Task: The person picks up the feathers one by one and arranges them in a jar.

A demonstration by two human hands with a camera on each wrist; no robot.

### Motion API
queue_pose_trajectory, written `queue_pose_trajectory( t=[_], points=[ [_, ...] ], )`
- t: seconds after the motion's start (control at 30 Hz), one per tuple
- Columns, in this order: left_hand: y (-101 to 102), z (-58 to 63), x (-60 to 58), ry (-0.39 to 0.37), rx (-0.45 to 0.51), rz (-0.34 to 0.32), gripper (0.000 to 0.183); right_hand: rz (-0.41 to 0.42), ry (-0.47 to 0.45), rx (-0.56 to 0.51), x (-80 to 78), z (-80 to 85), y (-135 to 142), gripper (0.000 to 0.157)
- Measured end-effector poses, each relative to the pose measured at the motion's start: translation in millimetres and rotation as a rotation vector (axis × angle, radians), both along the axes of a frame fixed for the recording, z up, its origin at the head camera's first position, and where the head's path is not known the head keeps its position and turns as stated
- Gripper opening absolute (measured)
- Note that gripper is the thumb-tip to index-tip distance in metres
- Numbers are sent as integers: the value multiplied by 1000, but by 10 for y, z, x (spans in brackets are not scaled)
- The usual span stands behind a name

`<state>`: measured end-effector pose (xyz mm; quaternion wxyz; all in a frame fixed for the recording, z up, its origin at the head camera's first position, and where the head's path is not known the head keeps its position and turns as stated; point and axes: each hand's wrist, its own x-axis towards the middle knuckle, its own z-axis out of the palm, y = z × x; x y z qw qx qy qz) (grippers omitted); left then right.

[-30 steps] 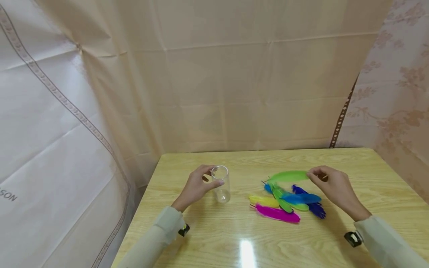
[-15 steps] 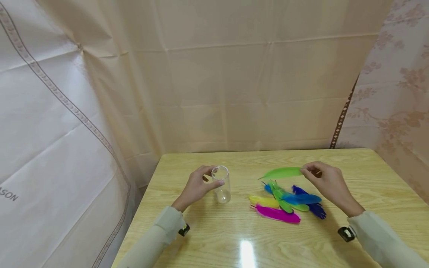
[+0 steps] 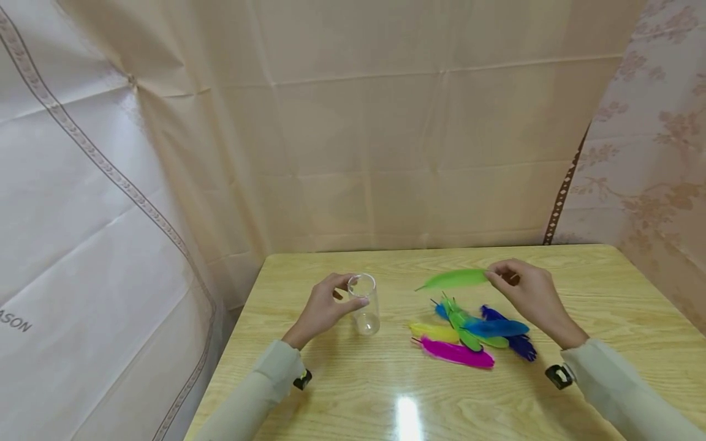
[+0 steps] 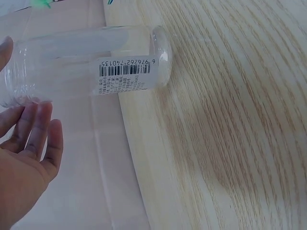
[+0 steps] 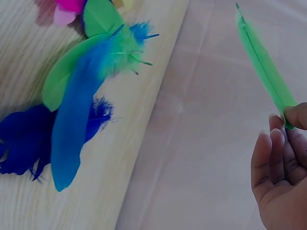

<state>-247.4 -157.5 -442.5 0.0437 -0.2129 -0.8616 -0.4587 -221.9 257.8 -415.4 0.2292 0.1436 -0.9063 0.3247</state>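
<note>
My left hand [image 3: 326, 306] grips a clear glass jar [image 3: 366, 315] near its rim, thumb on the near side and fingers behind. The jar stands upright on the table; a barcode label [image 4: 127, 72] shows on its wall in the left wrist view. Between thumb and fingertips my right hand [image 3: 526, 294] pinches one end of a green feather [image 3: 453, 279]. The quill end of that feather points left, toward the jar, above the table. Below it lies a loose heap of feathers: blue [image 3: 496, 327], dark blue [image 3: 521, 345], green [image 3: 462, 321], yellow [image 3: 436, 331] and magenta [image 3: 458, 353].
The wooden table [image 3: 331, 404] ends at a beige cloth curtain [image 3: 353, 153] at the back. A pale sheet [image 3: 99, 275] hangs at the left, and a floral one [image 3: 651, 184] at the right. The feather heap lies right of the jar.
My right hand has lifted the green feather off the heap and carried it left and slightly away from me. The left hand and the jar have stayed in place.
</note>
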Motion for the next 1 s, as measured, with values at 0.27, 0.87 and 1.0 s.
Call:
queue_pose_trajectory(
  t=[0.27, 0.87, 1.0],
  points=[
    [-14, 2, -1, 1, -4, -2, 58, 28, 28, -16, -31, 53, -85, 8],
    [-7, 20, 11, -6, -7, 8, 54, 73, 20, -5, -133, 227, -275, 11],
    [-5, 9, 7, -12, -5, 5, 55, 86, 16, -17, -148, 249, -336, 12]
  ],
)
